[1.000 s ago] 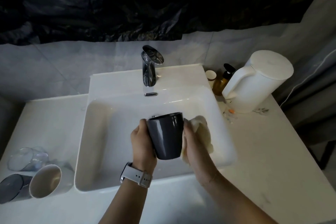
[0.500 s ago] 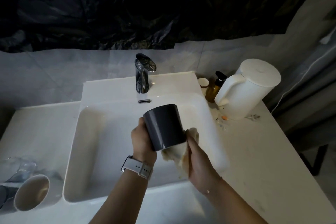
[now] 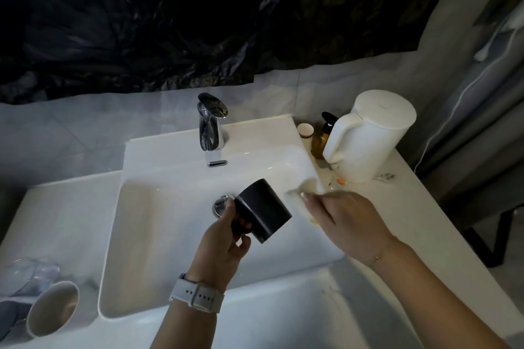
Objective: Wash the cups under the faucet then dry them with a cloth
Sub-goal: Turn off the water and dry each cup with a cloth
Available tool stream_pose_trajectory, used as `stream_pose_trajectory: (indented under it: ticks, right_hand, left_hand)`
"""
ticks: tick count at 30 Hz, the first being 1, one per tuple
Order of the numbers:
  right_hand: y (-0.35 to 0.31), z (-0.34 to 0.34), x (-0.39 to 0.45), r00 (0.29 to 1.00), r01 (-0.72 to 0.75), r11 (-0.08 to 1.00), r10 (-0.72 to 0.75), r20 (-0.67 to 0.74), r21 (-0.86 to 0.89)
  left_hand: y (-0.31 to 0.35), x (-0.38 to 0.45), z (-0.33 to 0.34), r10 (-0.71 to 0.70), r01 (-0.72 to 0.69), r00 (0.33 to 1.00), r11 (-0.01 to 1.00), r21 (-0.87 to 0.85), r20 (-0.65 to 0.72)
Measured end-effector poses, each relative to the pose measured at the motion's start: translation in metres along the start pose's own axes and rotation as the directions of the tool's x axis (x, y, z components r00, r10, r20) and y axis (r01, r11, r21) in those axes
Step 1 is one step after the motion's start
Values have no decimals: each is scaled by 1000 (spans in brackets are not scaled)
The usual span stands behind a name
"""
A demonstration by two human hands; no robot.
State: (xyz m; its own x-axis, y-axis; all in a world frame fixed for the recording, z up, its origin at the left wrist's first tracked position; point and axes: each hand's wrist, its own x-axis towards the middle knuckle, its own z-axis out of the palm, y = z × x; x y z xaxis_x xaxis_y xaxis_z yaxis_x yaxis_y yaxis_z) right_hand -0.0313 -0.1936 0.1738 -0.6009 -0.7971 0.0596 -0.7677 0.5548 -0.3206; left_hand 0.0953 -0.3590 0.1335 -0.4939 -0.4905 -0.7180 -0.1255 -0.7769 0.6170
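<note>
The left hand [image 3: 224,238] grips the dark cup [image 3: 262,210] over the white sink [image 3: 158,235], fingers curled round its lower wall; the cup is tilted, its closed base toward the upper left and its mouth turned down to the right; a pale watch [image 3: 197,295] sits on that wrist. The right hand [image 3: 344,219] is just beside the cup, apart from it, with the cream cloth [image 3: 304,193] under its fingers; the hand and cloth are blurred, so I cannot tell whether the fingers clasp the cloth or lie flat on it. The cloth lies at the sink's right edge. The chrome faucet [image 3: 211,125] stands behind the basin, with no water visible below it; the drain [image 3: 221,204] shows just left of the cup. At the lower left, on the counter [image 3: 56,207], 1 white cup [image 3: 52,310] lies on its side, mouth toward the camera, beside a clear glass [image 3: 25,275]. On the right stand a white kettle [image 3: 368,136], an amber bottle [image 3: 321,136] and a small jar [image 3: 305,131].
</note>
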Motion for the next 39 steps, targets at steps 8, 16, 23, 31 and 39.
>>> stream_pose_trajectory:
  ticks: [8,16,23,31,39]
  right_hand:
    - [-17,58,16,980,174,684,-52,-191,708]
    - [-32,69,4,957,286,623,-142,-254,728]
    - [-49,79,23,918,350,744,-150,-368,569]
    - [-44,72,3,965,-103,230,257,41,968]
    - [-47,81,41,846,-140,-344,445,292,929]
  left_hand:
    - [-16,-16,6,25,-5,993,984,-178,112]
    - [-8,-19,4,47,-28,996,969,-246,71]
    - [-1,-24,9,70,-53,996,964,-261,53]
    - [-4,-26,-2,-12,28,998,956,-293,56]
    - [-6,-6,-8,-221,325,945,717,-617,241]
